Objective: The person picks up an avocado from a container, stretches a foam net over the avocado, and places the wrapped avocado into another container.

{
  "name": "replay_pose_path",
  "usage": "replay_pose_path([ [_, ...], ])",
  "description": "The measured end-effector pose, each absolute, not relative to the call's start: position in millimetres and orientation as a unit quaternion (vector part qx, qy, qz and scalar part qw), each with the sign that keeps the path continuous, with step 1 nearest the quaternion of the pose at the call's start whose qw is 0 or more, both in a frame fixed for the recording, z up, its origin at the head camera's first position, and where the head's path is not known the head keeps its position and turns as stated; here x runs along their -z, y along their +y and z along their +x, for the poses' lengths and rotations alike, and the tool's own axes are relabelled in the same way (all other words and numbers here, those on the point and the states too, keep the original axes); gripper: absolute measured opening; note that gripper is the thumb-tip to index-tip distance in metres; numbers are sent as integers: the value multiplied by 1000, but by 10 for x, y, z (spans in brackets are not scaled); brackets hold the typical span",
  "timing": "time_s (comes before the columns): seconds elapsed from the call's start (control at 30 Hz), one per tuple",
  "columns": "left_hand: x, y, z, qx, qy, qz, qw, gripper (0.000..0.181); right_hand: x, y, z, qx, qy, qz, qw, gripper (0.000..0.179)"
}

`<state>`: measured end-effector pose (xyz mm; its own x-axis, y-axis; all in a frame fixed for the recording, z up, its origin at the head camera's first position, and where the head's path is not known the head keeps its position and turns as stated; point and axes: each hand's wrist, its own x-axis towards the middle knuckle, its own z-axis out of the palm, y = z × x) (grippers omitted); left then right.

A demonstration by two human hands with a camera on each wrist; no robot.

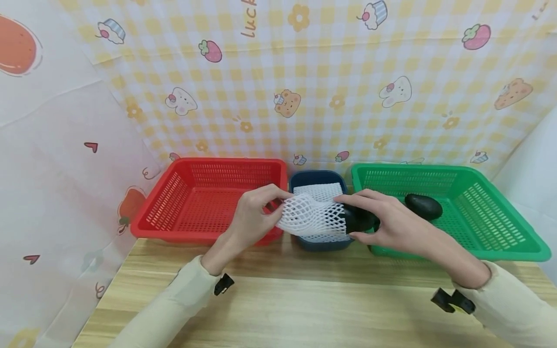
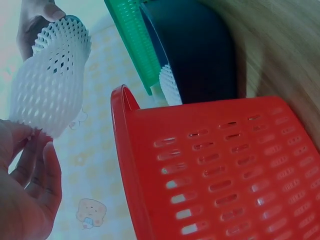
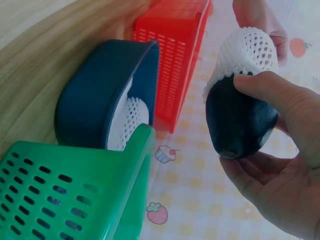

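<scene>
A white foam net sleeve (image 1: pixel 304 215) is held up over the blue bin, drawn partway over a dark avocado (image 3: pixel 240 117). My left hand (image 1: pixel 256 210) pinches the sleeve's left end between thumb and fingers, seen also in the left wrist view. At the other end my right hand (image 1: pixel 398 224) grips the avocado, thumb on one side and fingers on the other. The bare half of the fruit shows in the right wrist view, while the net covers the rest. Inside the green basket (image 1: pixel 474 176) lies another dark avocado (image 1: pixel 423 207).
A dark blue bin (image 1: pixel 319 176) with more white foam nets (image 1: pixel 317 191) stands between the green basket and a red basket (image 1: pixel 209 237). All three sit on a wooden table (image 1: pixel 304 309), against a patterned cloth (image 1: pixel 335 72).
</scene>
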<state>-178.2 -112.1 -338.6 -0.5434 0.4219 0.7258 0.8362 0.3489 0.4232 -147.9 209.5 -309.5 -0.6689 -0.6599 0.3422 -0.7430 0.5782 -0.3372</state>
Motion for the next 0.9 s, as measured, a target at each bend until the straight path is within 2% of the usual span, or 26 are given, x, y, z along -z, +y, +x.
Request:
replay_pose_path([
  [0.17, 3329, -1178, -1763, 358, -817, -395, 220, 35, 3089, 2109, -1478, -224, -886, 394, 98, 76],
  [0.3, 3254, -1227, -1736, 329, -833, -397, 200, 47, 3087, 2122, -1485, -223, -887, 391, 101, 76],
  [0.53, 3165, -1053, -1596, 243, -833, -432, 246, 59, 3096, 2124, -1501, -232, -886, 390, 92, 75],
  [0.7, 3191, -803, -1518, 155, -840, -457, 248, 59, 3091, 2096, -1503, -242, -886, 388, 76, 75],
  [0.9, 3245, -594, -1544, 126, -840, -462, 254, 68, 3089, 2067, -1491, -261, -887, 377, 56, 75],
])
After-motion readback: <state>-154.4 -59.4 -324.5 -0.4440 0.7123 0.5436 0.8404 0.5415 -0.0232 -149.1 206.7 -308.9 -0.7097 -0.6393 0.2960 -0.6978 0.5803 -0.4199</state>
